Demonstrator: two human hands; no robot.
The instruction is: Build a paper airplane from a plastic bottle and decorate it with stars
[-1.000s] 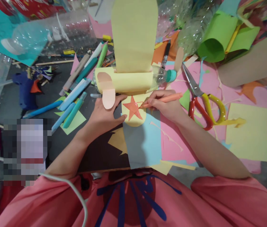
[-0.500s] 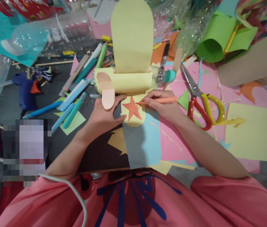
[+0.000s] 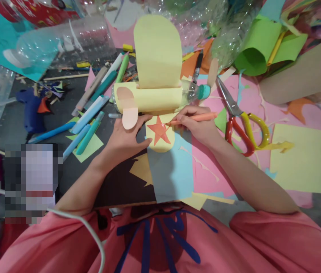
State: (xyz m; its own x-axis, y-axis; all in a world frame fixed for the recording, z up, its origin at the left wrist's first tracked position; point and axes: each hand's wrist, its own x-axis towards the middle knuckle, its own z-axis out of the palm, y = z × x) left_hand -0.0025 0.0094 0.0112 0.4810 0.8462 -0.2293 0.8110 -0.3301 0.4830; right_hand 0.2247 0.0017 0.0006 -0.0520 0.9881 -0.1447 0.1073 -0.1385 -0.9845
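Note:
A plastic bottle with a teal cap [image 3: 204,91] lies sideways, wrapped in pale yellow paper [image 3: 157,99]. One long rounded yellow paper wing [image 3: 159,53] stretches away from it, and a shorter wing [image 3: 163,147] points towards me. On the short wing is an orange-red star [image 3: 158,131]. My right hand [image 3: 196,123] grips an orange marker [image 3: 203,116], its tip at the star's right point. Thumb and fingers spread, my left hand [image 3: 128,138] rests beside the short wing, its fingertips near the bottle. A small pale pink rounded paper piece [image 3: 130,118] sticks out over the left hand.
Scissors with red and yellow handles [image 3: 238,121] lie open on pink paper to the right. Several markers [image 3: 90,113] and a blue glue gun [image 3: 32,110] lie on the left. Clear bottles [image 3: 63,40] stretch along the back. Another person's arm [image 3: 299,72] reaches in at right.
The orange marker and my right hand have shifted very slightly to the right. The long wing's far end sits lower in view. My left hand stays in place.

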